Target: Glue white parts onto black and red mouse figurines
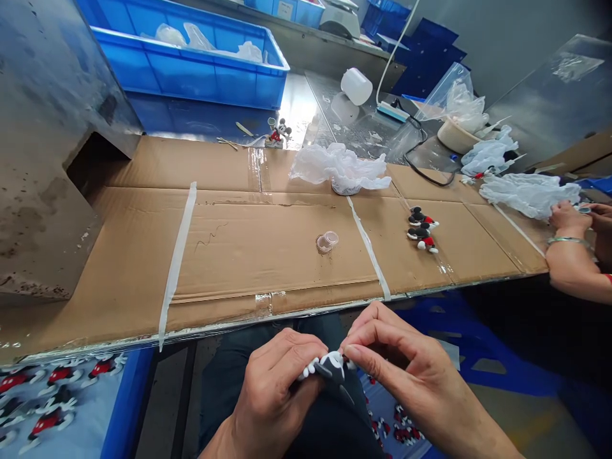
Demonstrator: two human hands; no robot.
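Several mouse figures (50, 421), red, black and white, lie in a blue tray (125, 408) at lower left, below table level. Above them, a stained metal box (38, 191), with a dark opening low on its right side. Right of it, a strip of white tape (176, 261) runs across the cardboard (268, 255) on the table. Farther back, a blue bin (210, 76) with clear bags (196, 38) inside. At the cardboard's far edge a standing figure (276, 134), upright. Near side, centre: left hand (282, 373), thumb and fingers clamped on a held figure (332, 366), which is over the person's lap, off the table; its dark head, a white part and white fingers show. On the cardboard beyond, a small clear cup (327, 241); behind that, a crumpled white bag (342, 167). White bottle (356, 87) on the bare metal at the back, tilted. Right hand (406, 357) at the held figure's right side, thumb and forefinger tips pressed together; cannot tell whether anything sits between them. More figures (406, 430), partly hidden, below this hand. Right of the second tape strip (368, 245), two lying figures (421, 229) close together. Far right, a co-worker's hands (571, 217), bracelet on one wrist, beside another white bag (528, 194).
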